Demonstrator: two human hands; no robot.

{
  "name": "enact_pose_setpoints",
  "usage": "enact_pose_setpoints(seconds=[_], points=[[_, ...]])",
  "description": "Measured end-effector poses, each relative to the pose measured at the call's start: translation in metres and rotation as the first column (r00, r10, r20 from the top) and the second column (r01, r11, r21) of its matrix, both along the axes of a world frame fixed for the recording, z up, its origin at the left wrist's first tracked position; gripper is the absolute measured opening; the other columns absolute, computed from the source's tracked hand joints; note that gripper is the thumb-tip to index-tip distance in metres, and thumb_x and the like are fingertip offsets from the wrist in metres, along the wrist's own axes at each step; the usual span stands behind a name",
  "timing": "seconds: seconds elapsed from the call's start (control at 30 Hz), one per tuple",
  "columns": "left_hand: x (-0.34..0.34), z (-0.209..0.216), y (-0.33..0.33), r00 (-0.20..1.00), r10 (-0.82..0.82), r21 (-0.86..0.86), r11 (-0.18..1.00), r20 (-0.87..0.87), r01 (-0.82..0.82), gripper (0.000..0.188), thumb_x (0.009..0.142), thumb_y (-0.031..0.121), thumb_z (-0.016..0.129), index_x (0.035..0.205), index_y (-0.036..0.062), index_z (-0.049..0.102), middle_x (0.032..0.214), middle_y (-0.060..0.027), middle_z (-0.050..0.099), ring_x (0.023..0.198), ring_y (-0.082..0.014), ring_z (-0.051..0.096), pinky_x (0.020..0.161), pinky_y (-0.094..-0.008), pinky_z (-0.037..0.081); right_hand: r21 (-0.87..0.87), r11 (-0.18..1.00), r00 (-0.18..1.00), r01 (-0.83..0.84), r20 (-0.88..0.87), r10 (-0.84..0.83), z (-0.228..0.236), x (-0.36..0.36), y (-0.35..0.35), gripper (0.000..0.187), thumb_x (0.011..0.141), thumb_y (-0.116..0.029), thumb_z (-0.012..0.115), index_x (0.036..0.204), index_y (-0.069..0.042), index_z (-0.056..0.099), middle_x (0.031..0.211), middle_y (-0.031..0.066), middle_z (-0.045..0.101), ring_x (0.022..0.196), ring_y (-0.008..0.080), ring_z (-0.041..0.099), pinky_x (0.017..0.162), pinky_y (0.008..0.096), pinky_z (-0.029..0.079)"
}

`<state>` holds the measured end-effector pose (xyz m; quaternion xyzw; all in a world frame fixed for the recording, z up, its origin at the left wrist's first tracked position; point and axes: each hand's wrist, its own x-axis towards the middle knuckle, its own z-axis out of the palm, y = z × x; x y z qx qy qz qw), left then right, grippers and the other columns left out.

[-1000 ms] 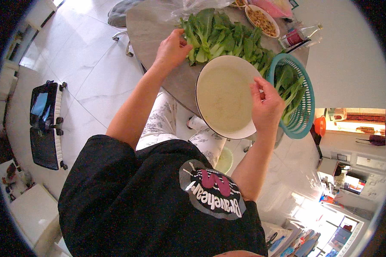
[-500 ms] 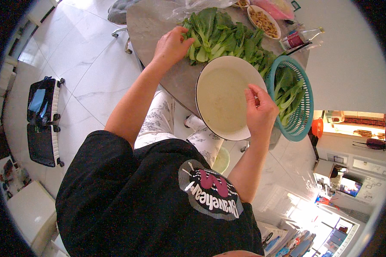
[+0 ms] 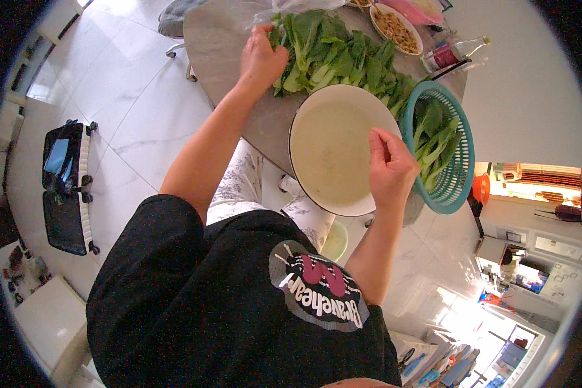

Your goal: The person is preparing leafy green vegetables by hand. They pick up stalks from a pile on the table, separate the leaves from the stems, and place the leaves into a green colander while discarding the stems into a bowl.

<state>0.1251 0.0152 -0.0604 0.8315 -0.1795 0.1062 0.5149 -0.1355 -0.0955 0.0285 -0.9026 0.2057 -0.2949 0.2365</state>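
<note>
A heap of leafy green bok choy (image 3: 343, 55) lies across the grey table (image 3: 223, 61). My left hand (image 3: 263, 59) is at the heap's left end, its fingers curled closed around the edge of the leaves. In front of the heap stands a white basin (image 3: 299, 132) with a dark rim, holding pale, slightly cloudy water (image 3: 336, 158). Over the basin's right side is my right hand (image 3: 392, 168), thumb and fingers pinched together; whatever they hold, if anything, cannot be made out. More bok choy (image 3: 430, 139) rests in a teal colander (image 3: 469, 171) to the right.
Behind the heap are a white dish of brown chopped food (image 3: 396, 31), a pink plastic bag (image 3: 415, 10) and clear plastic (image 3: 288, 8). A glass bottle (image 3: 456, 53) lies near the colander. A pale green round container (image 3: 334, 241) sits below the basin. A black suitcase (image 3: 66, 187) lies on the floor at left.
My left hand has moved up and slightly in along the heap's left end, its fingers closing on the leaves. The right hand stays over the basin, its fingertips drawn closer together.
</note>
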Motion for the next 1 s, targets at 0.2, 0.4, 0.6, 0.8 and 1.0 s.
enact_pose_setpoints(seconds=[0.2,0.4,0.6,0.8,1.0], points=[[-0.014,0.027,-0.001,0.993,-0.086,0.172,0.98,-0.082,0.099,0.056,0.077,0.028,0.065,0.125,0.0087,0.043,0.102,-0.0224,0.064,0.098,-0.0407,0.06,0.084,-0.0471,0.048,0.009,1.0,0.999,-0.004,0.034,0.004,-0.001,0.002,0.0,0.011,0.083,-0.011,0.066,0.09,-0.003,0.067,0.083,0.0125,0.068,0.069,0.0236,0.065,0.063,0.0309,0.052],[-0.024,0.041,-0.009,0.976,-0.158,0.357,0.912,-0.151,0.203,0.06,0.077,0.031,0.067,0.126,0.0072,0.042,0.102,-0.0215,0.064,0.099,-0.039,0.06,0.084,-0.0459,0.048,0.01,1.0,0.999,-0.014,0.037,0.013,-0.002,0.003,-0.001,0.011,0.084,-0.012,0.066,0.089,-0.003,0.067,0.082,0.0127,0.068,0.069,0.0241,0.066,0.062,0.0313,0.052],[-0.013,0.024,-0.003,0.994,-0.113,0.08,0.99,0.0,0.112,0.058,0.077,0.029,0.068,0.126,0.0096,0.045,0.104,-0.0213,0.064,0.098,-0.0388,0.061,0.084,-0.0449,0.049,0.051,0.999,0.999,-0.002,0.034,0.0,-0.006,0.003,-0.003,0.011,0.084,-0.012,0.066,0.09,-0.003,0.068,0.081,0.0128,0.068,0.067,0.0227,0.065,0.062,0.0306,0.051],[-0.022,0.039,0.009,0.876,-0.481,0.232,0.858,0.046,0.459,0.043,0.079,0.02,0.064,0.115,0.0008,0.048,0.1,-0.0209,0.062,0.096,-0.0404,0.059,0.083,-0.0452,0.048,0.031,0.999,0.996,-0.033,0.081,0.03,-0.013,0.002,-0.008,0.013,0.087,-0.012,0.066,0.093,-0.002,0.069,0.072,0.0011,0.064,0.058,0.0053,0.054,0.051,0.0214,0.047],[-0.035,0.022,0.007,0.764,-0.626,0.425,0.741,0.156,0.52,0.029,0.079,0.014,0.062,0.1,0.0003,0.048,0.1,-0.02,0.059,0.102,-0.0397,0.054,0.084,-0.0464,0.045,0.045,0.998,0.996,-0.041,0.084,0.037,-0.017,0.004,-0.011,0.013,0.087,-0.012,0.065,0.093,-0.001,0.068,0.073,0.0014,0.064,0.059,0.0049,0.054,0.052,0.0211,0.047]])
